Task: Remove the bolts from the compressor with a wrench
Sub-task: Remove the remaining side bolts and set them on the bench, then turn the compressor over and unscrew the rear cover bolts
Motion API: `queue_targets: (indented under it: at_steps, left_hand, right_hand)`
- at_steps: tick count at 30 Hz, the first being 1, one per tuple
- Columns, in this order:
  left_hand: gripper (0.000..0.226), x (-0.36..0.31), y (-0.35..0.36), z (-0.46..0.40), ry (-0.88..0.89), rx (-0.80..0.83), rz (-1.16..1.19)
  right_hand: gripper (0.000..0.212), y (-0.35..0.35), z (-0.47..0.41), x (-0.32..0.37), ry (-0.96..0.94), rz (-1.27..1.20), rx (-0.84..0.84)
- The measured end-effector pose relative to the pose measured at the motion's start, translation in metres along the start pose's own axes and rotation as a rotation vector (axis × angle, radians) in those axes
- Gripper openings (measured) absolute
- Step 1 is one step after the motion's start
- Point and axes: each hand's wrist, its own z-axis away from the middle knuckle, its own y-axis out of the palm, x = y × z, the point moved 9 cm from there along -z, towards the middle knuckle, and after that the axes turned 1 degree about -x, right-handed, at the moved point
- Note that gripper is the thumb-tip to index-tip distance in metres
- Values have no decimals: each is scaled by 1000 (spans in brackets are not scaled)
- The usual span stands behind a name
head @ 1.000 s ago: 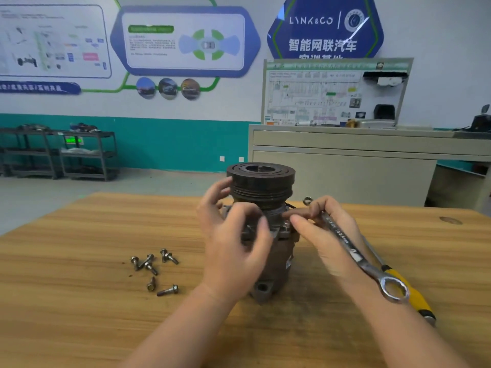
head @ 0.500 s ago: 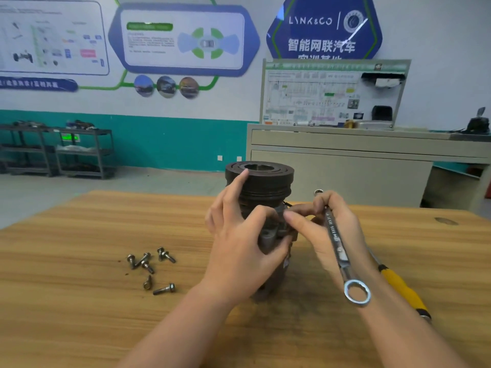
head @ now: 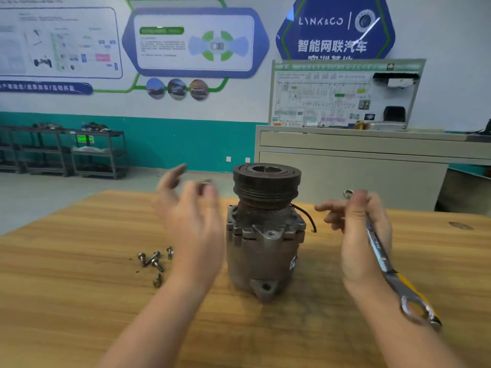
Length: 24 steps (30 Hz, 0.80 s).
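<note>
body: 2 bare forearms | left hand (head: 194, 229), right hand (head: 361, 235) ungloved | no sleeves visible

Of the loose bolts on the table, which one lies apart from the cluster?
The bolt nearest the camera, just beside the left forearm. The other bolts huddle in a cluster farther back on the table.

Matt cast-metal compressor (head: 261, 251) — glossy wrench (head: 382, 257)
</note>
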Motion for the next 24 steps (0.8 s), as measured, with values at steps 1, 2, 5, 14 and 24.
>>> queue_targets:
  at_steps: [1,2,5,14,24]
  left_hand:
    - [26,22,-10,-8,-113,23,-116]
    - [28,48,-17,-13,-218,124,-329]
    - [33,129,-44,8,-513,588,-981]
    - [44,150,-66,34,-394,720,-1336]
    - [87,3,-2,4,-181,476,-359]
  right_hand:
    - [46,-7,-2,-12,60,-5,-48]
    - [47,-12,-3,-25,123,-4,-85]
    - [31,-20,-3,-55,231,49,-132]
    - [32,0,0,-63,179,438,161]
    - [33,-18,7,-102,347,1227,828]
